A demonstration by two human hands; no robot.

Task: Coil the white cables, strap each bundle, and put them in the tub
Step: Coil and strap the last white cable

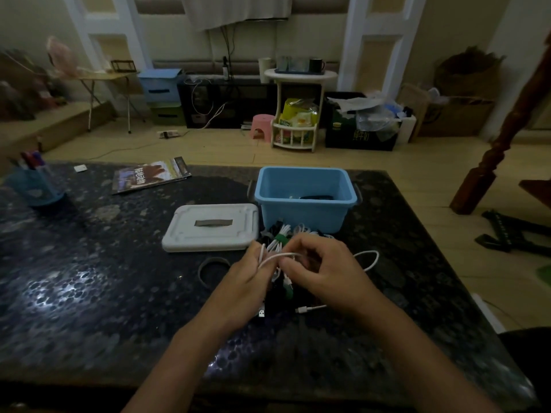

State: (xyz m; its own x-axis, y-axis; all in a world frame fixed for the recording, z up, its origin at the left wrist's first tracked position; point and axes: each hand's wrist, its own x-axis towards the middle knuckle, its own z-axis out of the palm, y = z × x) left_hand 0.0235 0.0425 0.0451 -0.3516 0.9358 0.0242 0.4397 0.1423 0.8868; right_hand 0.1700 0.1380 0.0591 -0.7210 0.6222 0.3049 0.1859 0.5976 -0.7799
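Both my hands meet over a white cable [368, 260] in front of the blue tub [305, 214]. My left hand [243, 286] grips a looped part of it, and my right hand [322, 269] pinches the strand close by. One loop sticks out to the right; a white plug end [301, 310] lies on the table below my right hand. A pile of white cables with a green strap [280, 238] lies between my hands and the tub. Something dark lies inside the tub.
The tub's white lid [210, 226] lies left of the tub on the dark speckled table [89, 278]. A grey ring [210, 266] lies below the lid. A magazine [150, 178] and a blue pen holder [34, 183] sit at the far left.
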